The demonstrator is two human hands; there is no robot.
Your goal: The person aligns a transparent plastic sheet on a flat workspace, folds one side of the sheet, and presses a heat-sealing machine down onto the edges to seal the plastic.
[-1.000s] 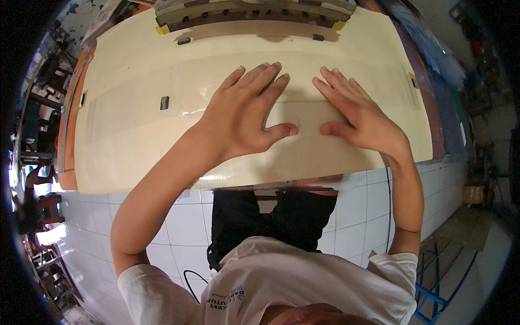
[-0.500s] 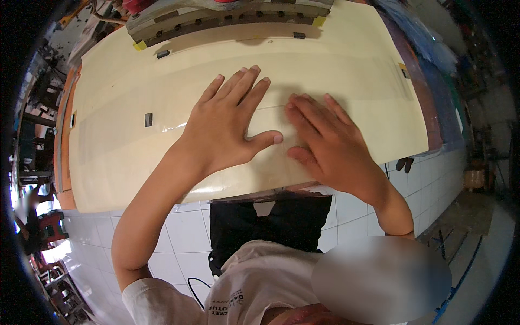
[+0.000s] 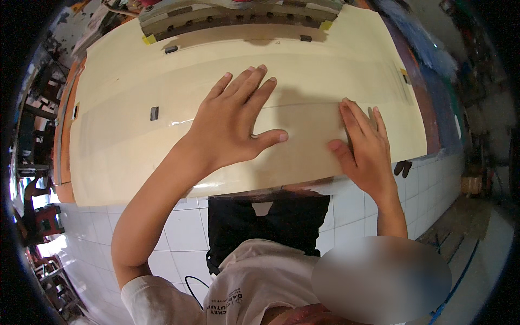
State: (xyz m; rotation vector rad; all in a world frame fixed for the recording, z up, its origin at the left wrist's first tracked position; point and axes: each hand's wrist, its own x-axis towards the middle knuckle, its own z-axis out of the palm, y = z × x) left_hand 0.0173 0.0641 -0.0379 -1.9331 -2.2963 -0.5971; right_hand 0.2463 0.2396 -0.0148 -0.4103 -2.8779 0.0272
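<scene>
My left hand (image 3: 230, 122) lies palm down over the cream sheet (image 3: 325, 70), its fingers open and fanned, pointing away from me, the thumb stretched out toward my other side. It grips nothing. My right hand (image 3: 368, 149) is over the right part of the same sheet, its fingers also open and holding nothing; the thumb stands well apart from them and looks a little blurred. I cannot tell whether all of this hand presses on the surface. Between my hands shows the near part of the sheet, in a duller tone, with a thin straight line running across it just beyond my thumbs.

The sheet covers most of the worktop (image 3: 63, 187), whose orange-brown edge shows at the left. A small dark block (image 3: 154, 113) sits on the sheet to the left of my left hand. Two more, a far-left block (image 3: 171, 49) and a far-right block (image 3: 305, 38), lie near a long metal bar (image 3: 244, 20) at the far side, which has a row of dark holes and yellow pieces at both lower corners. Blue plastic (image 3: 422, 49) lies past the sheet's right edge.

Below the near edge I see my black shorts (image 3: 265, 219) and the white tiled floor (image 3: 187, 227). A red stool (image 3: 50, 219) stands off to the left.
</scene>
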